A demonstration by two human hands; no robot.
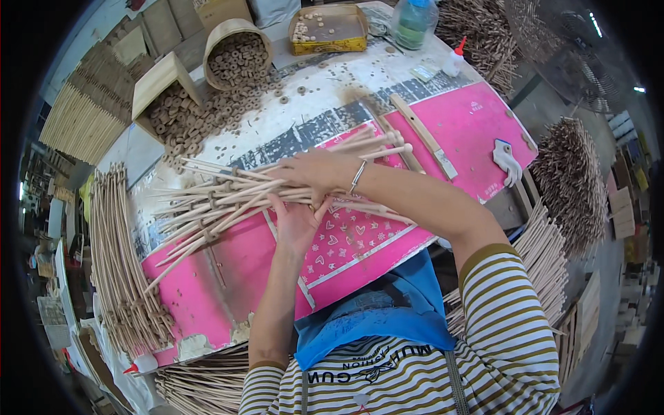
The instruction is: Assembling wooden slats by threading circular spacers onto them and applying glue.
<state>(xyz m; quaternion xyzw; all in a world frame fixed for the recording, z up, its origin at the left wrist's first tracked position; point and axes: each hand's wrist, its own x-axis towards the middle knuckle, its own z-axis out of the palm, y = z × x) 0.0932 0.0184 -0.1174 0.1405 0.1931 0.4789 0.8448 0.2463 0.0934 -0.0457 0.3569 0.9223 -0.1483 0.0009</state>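
A loose bundle of thin wooden sticks [228, 197], some with small wooden rings threaded on them, lies across the pink tabletop in front of me. My right hand [318, 171] reaches over the bundle from above, its fingers wrapped round the sticks. From the near side my left hand [299, 225] grips the same bundle from below, with most of its fingers hidden under the sticks. The two hands are close together at the bundle's middle. Rounded knobs [399, 142] show at some of the right-hand stick ends, while the left ends fan out unevenly.
A wooden box [155, 86] and a round tub [232, 31] spill wooden rings onto the table. Beyond stand a yellow tray [329, 43] and a jar [413, 28]. More sticks [124, 263] stack at left. A white glove [508, 164], glue bottle [453, 62] and wooden bar [423, 135] lie rightward.
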